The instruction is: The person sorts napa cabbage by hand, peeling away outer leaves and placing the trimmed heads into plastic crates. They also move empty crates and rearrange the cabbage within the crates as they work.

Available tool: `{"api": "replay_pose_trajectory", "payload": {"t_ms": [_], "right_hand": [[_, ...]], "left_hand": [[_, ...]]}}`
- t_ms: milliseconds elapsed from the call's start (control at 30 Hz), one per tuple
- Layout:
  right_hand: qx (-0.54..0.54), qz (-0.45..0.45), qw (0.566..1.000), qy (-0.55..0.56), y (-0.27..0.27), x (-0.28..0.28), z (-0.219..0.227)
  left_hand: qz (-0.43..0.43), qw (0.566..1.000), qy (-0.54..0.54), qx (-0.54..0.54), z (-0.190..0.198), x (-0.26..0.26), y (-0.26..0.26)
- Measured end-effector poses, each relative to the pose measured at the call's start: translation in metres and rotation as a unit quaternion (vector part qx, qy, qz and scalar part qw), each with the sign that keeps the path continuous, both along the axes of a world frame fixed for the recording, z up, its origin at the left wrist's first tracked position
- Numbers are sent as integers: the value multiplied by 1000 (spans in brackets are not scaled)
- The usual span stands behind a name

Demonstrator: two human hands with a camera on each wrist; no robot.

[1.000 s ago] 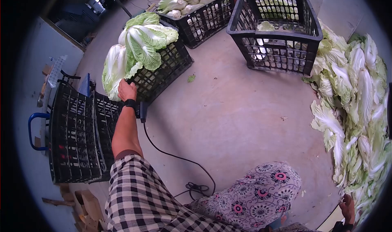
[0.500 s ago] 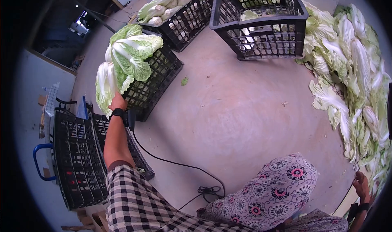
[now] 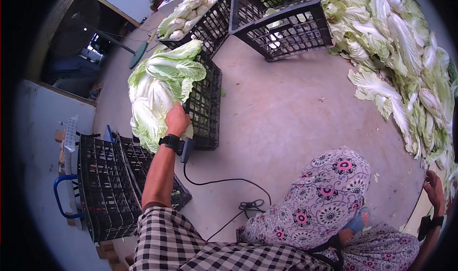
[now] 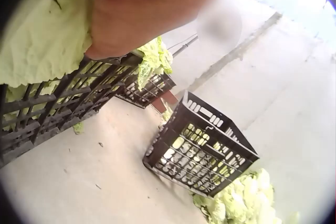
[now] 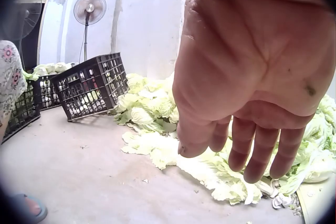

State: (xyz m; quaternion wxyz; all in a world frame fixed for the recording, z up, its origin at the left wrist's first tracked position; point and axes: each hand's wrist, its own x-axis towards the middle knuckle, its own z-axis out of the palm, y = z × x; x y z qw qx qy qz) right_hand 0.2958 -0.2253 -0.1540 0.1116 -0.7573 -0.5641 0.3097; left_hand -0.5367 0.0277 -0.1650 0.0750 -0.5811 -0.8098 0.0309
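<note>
In the head view my left hand (image 3: 176, 121) grips the near end of a pale cabbage (image 3: 155, 96) at the left side of a black crate (image 3: 205, 104); its fingertips are hidden. Another cabbage with spread green leaves (image 3: 176, 65) lies beside it, over the crate's top. A big leaf (image 4: 47, 40) hangs next to my left hand (image 4: 152, 11) in the left wrist view. My right hand (image 3: 434, 192) hangs low at the right, near a heap of leaves (image 3: 400, 42). Its palm and loosely hanging fingers (image 5: 257, 150) show empty in the right wrist view.
A crate of cabbages (image 3: 191, 18) and a mostly empty crate (image 3: 286, 27) stand at the back. Black crates (image 3: 107, 185) with a blue handle (image 3: 59, 194) are at the left. A black cable (image 3: 229, 179) crosses the floor. Fans (image 5: 90, 7) stand farther off.
The head view has turned, moving the back crates toward the top edge. My left hand, still at the cabbage, has come closer to the crate's side. My right hand remains low and empty.
</note>
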Motion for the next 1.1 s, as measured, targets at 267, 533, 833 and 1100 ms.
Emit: {"api": "replay_pose_trajectory", "payload": {"t_ms": [267, 533, 833, 1100], "right_hand": [[17, 10, 998, 55, 0, 32, -10], [-2, -8, 997, 83, 13, 25, -3], [12, -55, 997, 48, -8, 7, 18], [-27, -61, 998, 17, -22, 21, 20]], "left_hand": [[-75, 994, -74, -27, 11, 100, -67], [-166, 933, -244, 206, 52, 44, -170], [71, 793, -418, 438, -14, -99, -209], [-125, 989, -24, 79, -12, -90, -186]]}}
